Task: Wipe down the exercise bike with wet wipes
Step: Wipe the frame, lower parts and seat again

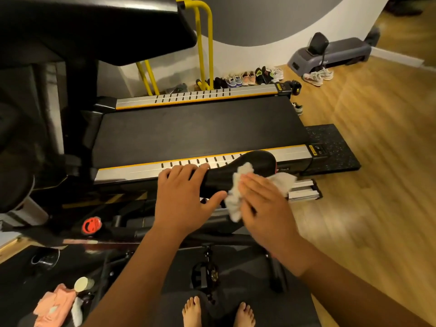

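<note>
Black saddle (258, 161) sits dead centre, white wet wipe (237, 188) bunched across it. Right hand (262, 204) presses the wet wipe down, fingers flat; left hand (186, 197) grips the saddle's nose (thumb on the near side). Treadmill (200, 128) lies just behind.

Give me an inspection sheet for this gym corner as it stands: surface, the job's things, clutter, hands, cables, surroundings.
Surface: black saddle, being wiped; too dark to tell whether it is dirty.
Job's things: white wet wipe, crumpled, lying over the saddle's near side.
Clutter: pink cloth and pale round container, lower left beside the bike's base.
Hands: left hand grips the saddle's narrow end; right hand presses the wipe with straight fingers.
Cables: nothing seen.
Surroundings: treadmill behind the saddle, yellow bars, row of shoes along the wall, grey step platform, wooden floor.
</note>
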`<state>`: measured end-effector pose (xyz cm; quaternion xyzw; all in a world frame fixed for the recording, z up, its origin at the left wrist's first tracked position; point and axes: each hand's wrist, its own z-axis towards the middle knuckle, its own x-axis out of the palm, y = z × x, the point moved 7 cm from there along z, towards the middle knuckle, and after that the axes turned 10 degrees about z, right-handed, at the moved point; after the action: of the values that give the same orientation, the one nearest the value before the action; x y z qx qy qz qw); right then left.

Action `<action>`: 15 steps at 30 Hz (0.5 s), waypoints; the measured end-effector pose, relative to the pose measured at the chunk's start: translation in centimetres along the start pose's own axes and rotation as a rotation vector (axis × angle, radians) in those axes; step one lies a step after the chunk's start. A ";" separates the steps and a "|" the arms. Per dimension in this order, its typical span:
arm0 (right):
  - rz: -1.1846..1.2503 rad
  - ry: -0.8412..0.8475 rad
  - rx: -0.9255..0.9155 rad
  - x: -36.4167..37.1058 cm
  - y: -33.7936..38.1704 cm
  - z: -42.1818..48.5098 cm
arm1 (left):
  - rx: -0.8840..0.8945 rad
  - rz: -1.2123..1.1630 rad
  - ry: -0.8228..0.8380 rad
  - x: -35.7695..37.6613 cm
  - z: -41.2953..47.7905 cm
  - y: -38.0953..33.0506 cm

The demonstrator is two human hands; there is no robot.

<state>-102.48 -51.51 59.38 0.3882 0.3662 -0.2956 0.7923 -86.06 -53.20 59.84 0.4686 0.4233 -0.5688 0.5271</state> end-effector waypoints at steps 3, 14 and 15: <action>0.019 0.001 -0.058 2.5 4.0 3.5 | -0.142 -0.440 -0.099 -0.8 -0.5 1.5; -0.037 0.405 0.087 3.4 0.7 8.4 | -0.171 -0.519 -0.092 -1.4 0.2 3.2; 0.013 0.381 0.149 2.6 -0.8 8.2 | -0.226 -0.551 -0.128 -1.4 -0.2 4.3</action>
<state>-98.73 -59.23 60.47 0.4971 0.4842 -0.2379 0.6796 -81.74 -53.08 61.19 0.2378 0.5610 -0.6679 0.4274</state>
